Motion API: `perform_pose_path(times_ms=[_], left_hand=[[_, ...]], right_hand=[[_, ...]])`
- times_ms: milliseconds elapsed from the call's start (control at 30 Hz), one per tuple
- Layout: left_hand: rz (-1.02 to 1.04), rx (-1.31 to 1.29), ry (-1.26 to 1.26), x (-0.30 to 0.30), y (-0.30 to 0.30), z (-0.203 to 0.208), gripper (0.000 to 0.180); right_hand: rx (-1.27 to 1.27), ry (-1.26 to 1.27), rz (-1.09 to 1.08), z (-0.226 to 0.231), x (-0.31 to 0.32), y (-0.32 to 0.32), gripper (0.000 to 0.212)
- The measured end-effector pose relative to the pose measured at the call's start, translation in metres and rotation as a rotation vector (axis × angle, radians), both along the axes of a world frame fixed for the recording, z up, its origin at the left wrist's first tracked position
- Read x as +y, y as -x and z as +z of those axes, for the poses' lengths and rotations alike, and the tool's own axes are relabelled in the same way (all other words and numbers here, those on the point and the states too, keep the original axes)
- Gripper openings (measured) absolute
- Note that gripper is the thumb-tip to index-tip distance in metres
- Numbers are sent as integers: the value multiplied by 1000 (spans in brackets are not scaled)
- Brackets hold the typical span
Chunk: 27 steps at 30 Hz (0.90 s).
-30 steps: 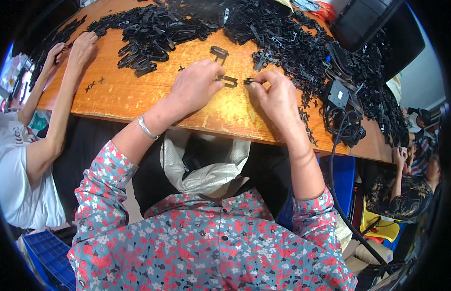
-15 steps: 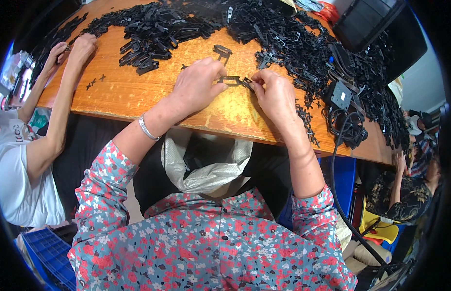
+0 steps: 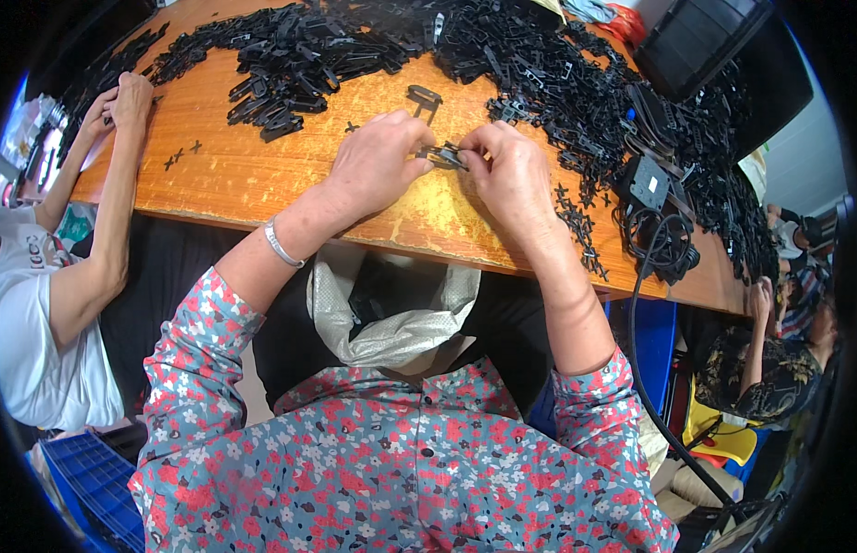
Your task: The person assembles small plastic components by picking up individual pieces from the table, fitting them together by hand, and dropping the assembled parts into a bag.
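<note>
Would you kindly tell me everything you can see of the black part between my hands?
The black part looks like slim, shiny plastic. It lies roughly crosswise over the wooden table. The right hand pinches its right end, the left hand its left. Its finer parts, and whether it touches the wood, cannot be told.

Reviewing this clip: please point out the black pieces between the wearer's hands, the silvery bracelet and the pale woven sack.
Black pieces (image 3: 445,156): head view, on their exposed middle.
Silvery bracelet (image 3: 278,242): head view, on the band's outer face.
Pale woven sack (image 3: 384,347): head view, on its near rim.
</note>
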<state>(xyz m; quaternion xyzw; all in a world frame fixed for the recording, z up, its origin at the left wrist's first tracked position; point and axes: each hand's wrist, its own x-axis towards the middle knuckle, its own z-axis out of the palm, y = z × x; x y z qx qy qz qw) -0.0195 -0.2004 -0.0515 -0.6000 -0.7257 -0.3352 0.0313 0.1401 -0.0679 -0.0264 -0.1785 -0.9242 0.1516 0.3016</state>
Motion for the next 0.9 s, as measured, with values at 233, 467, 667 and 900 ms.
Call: perform_pose_path(times_ms=[233, 467, 667, 900], left_hand=[[13, -19, 6, 1, 1, -2, 24], [8, -26, 8, 2, 1, 0, 24], [23, -26, 28, 2, 1, 0, 25], [23, -47, 37, 2, 0, 1, 26]], right_hand=[[-16, -43, 80, -4, -2, 14, 5], [-67, -161, 82, -5, 6, 21, 5], [-150, -202, 71, -4, 4, 21, 8], [-168, -200, 113, -6, 9, 22, 9]])
